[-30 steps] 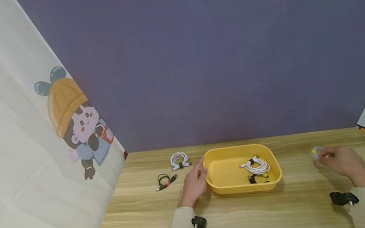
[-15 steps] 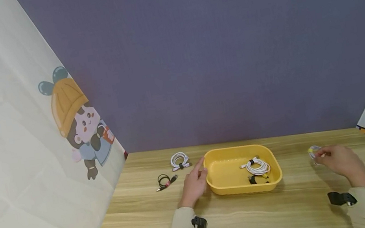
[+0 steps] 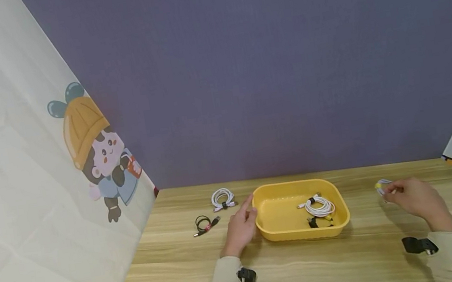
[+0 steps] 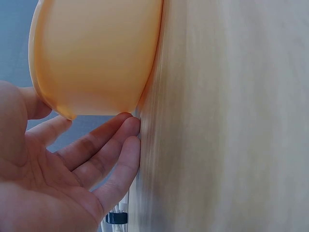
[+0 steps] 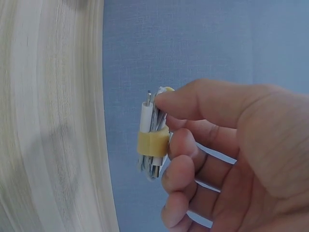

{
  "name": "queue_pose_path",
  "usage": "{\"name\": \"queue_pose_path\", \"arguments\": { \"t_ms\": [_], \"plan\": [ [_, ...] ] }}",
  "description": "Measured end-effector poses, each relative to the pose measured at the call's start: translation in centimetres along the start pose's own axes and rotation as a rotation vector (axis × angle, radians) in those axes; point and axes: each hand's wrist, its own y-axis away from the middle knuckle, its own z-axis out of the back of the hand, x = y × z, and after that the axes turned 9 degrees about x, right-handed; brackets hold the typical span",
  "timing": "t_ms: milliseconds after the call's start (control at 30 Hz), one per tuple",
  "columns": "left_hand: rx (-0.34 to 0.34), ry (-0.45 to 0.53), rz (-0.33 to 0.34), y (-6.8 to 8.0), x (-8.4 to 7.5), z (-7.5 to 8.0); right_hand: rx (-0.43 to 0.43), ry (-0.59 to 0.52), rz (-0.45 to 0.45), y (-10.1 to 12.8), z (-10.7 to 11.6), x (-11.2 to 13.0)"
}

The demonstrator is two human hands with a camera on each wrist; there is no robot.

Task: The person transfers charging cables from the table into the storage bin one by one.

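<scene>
Purple wall and printed cartoon sheets close in a wooden desk (image 3: 299, 267), on which a yellow tray (image 3: 287, 235) sits near the middle. To the right of the tray, the right hand (image 3: 417, 199) holds a small coiled white cable (image 3: 381, 187) lifted clear of the desk; its grip is a pinch, thumb on one side and curled fingers (image 5: 181, 145) on the other, closing on the bundle just beside its yellow band (image 5: 152, 142). The left hand (image 3: 241, 227) rests on the desk against the tray's left wall, its fingers nearly straight and relaxed, fingertips (image 4: 130, 128) touching the tray's lower edge and holding nothing. The bundle looks very light and soft: thin cord that would flex and spring apart if the band slipped, with a stiff white plug (image 5: 146, 116) standing up at one end. The band is probably the best place to take it, since the loops are gathered tight there and a pinch across it keeps them together; holding a single loose loop or the plug alone would likely let the coil dangle and swing. The cord's smooth jacket may be a little slippery, but nothing about it seems fragile except the bare plug tip. Inside the tray lie another white coil (image 3: 319, 205) with a dark tie and a dark bundle (image 3: 315, 221) with some yellow on it. Left of the tray, apart from the left hand, sit a white coil (image 3: 222, 198) and a black cable (image 3: 204, 223) with a reddish tie.
</scene>
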Motion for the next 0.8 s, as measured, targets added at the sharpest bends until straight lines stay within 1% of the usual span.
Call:
{"name": "queue_pose_path", "arguments": {
  "t_ms": [300,533,800],
  "plan": [
    [0.003,0.001,0.005,-0.1,0.0,-0.1,-0.027,0.002,0.022,-0.2,-0.1,0.4],
    [0.000,-0.012,0.008,-0.2,0.1,-0.1,-0.024,-0.013,0.024,-0.1,-0.2,1.1],
    [-0.009,-0.013,0.018,-0.3,0.1,-0.2,-0.025,-0.004,0.030,-0.2,-0.2,1.9]
  ]
}}
